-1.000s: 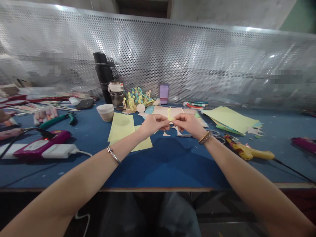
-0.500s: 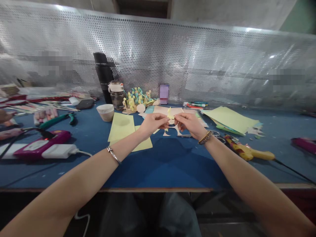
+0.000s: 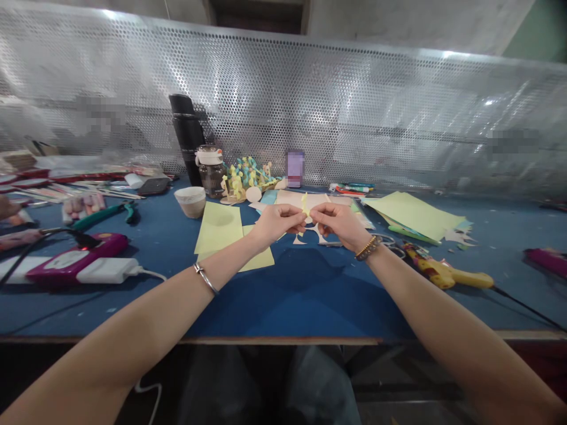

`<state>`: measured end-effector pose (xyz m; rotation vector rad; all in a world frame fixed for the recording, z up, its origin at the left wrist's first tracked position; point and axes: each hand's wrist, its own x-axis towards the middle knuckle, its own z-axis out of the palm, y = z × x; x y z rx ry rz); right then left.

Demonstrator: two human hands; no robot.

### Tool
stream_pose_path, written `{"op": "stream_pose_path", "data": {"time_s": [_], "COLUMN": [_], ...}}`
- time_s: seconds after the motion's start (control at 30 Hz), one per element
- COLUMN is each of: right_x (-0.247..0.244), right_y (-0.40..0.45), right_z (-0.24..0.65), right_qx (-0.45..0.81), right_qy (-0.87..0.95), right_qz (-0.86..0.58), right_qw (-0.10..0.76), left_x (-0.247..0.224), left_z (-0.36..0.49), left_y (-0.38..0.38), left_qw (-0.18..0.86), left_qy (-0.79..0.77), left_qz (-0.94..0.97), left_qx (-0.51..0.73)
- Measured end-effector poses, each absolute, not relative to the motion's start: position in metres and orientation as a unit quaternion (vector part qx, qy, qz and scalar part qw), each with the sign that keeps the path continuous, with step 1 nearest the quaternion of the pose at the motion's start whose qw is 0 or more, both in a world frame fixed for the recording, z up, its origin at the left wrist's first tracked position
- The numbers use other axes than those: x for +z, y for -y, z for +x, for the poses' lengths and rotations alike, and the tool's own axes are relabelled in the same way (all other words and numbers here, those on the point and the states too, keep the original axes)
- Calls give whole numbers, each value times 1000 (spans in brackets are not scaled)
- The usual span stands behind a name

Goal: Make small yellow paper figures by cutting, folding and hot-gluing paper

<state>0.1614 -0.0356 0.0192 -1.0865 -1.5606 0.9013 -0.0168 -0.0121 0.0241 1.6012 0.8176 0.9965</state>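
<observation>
A small piece of yellow paper stands up between my fingertips, above the middle of the table. From the left, my left hand pinches it with thumb and forefinger. My right hand pinches it from the other side, and the two sets of fingertips nearly meet. The piece's lower part is hidden by the fingers. Below and behind the hands lie white paper offcuts and a pale pink sheet. Yellow paper sheets lie beside my left forearm.
A paper cup, a lidded bottle and a black flask stand behind on the left, near yellow and blue paper shapes. A yellow glue gun lies right. A purple power strip and green-handled pliers lie left.
My right fingertips have moved slightly left, closer to my left fingertips, covering more of the yellow paper's lower part. The things on the table have stayed put.
</observation>
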Motion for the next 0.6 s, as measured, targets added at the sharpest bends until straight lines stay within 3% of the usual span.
{"op": "stream_pose_path", "data": {"time_s": [0.6], "right_x": [21], "right_y": [41], "right_z": [152], "right_qx": [278], "right_qy": [671], "right_qz": [-468], "right_qw": [503], "left_x": [22], "left_z": [-17], "left_y": [13], "left_qw": [522], "left_qy": [-322], "left_qz": [674], "left_qx": [413]}}
